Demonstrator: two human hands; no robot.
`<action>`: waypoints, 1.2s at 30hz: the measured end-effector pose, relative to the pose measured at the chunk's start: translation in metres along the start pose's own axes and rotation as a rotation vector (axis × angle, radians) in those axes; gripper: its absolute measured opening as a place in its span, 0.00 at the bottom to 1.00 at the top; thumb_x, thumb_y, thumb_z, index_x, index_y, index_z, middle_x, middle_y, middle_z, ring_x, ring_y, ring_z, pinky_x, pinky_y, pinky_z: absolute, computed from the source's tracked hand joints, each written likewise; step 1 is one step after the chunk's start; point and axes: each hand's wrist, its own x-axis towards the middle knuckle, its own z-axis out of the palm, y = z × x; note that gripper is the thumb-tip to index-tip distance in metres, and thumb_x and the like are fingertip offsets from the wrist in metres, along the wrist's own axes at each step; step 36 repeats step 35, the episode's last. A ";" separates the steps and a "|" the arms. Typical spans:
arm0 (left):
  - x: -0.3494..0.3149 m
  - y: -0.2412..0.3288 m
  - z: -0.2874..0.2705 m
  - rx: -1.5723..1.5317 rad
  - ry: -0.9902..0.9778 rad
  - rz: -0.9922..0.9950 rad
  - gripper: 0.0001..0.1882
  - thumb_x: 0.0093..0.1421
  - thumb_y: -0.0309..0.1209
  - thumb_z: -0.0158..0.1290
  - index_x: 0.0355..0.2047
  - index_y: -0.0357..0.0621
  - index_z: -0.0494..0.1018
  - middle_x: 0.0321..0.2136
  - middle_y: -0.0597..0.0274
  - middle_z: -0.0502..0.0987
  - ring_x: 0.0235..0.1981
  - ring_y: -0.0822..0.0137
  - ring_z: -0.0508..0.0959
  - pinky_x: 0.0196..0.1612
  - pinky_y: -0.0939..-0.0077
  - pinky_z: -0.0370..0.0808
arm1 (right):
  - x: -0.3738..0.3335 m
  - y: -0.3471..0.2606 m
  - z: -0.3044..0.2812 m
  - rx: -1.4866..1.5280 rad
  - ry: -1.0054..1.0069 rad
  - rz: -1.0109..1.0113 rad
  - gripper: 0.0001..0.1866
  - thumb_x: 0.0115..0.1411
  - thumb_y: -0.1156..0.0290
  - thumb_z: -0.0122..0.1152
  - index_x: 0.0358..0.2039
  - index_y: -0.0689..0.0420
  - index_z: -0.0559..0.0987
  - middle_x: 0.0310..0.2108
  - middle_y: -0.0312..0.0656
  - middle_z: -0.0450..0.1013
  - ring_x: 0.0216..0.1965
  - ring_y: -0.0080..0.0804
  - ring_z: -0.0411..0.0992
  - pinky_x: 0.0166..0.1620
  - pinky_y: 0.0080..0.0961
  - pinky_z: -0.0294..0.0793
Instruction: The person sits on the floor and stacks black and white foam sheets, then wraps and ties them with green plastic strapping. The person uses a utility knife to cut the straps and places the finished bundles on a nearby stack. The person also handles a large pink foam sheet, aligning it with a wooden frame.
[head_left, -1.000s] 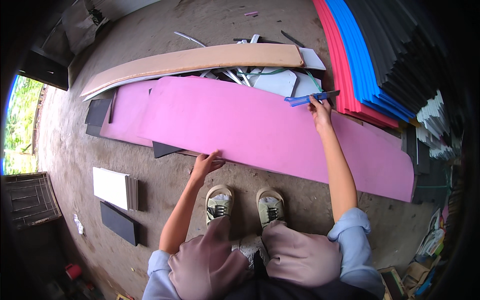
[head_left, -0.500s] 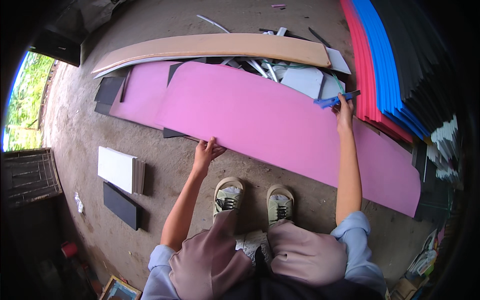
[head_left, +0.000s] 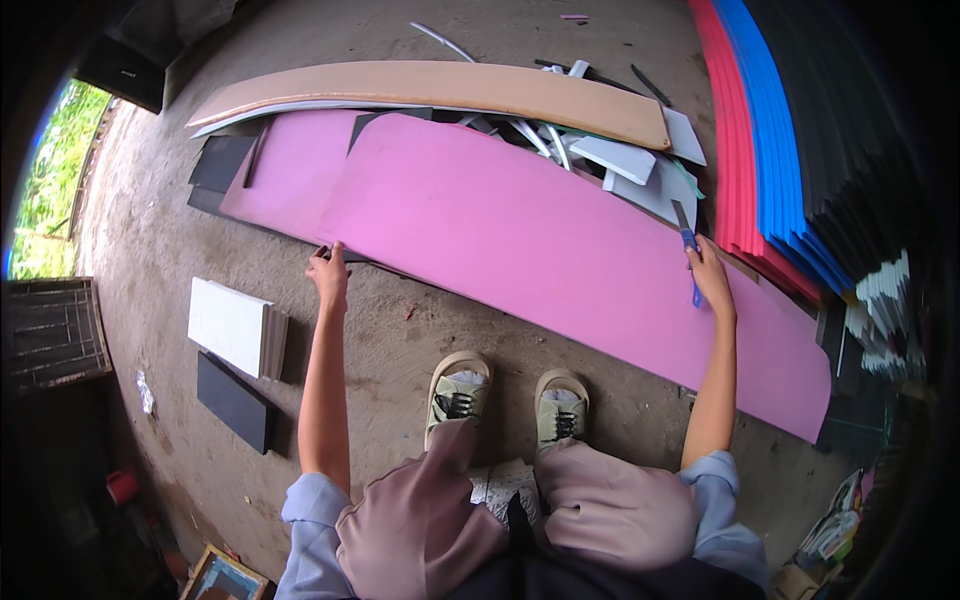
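A long pink foam sheet (head_left: 500, 240) lies slantwise in front of me, over another pink sheet (head_left: 285, 180). At the upper sheet's near left corner, my left hand (head_left: 328, 278) has its fingers closed on the edge. My right hand (head_left: 712, 278) grips a blue utility knife (head_left: 688, 239) above the sheet's right part. The knife's blade points away from me, toward the far edge. Part of its handle is hidden behind my fingers.
Beyond lie a tan curved sheet (head_left: 430, 85) and white offcuts (head_left: 615, 158). Stacks of red (head_left: 735, 180), blue (head_left: 765, 150) and black sheets (head_left: 830, 130) stand at right. White blocks (head_left: 230, 325) and a black slab (head_left: 235, 402) lie left. My shoes (head_left: 460, 395) are close by.
My left hand has slid left along the pink sheet's near edge to its corner. My right hand has come nearer, and the knife has turned from sideways to blade pointing away.
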 end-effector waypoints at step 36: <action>0.012 0.089 -0.073 -0.531 0.280 0.393 0.32 0.66 0.45 0.36 0.60 0.31 0.48 0.59 0.50 0.57 0.59 0.58 0.58 0.62 0.71 0.52 | -0.005 -0.002 0.034 -0.240 0.094 -0.114 0.17 0.60 0.62 0.46 0.47 0.55 0.68 0.40 0.56 0.70 0.40 0.57 0.70 0.40 0.49 0.69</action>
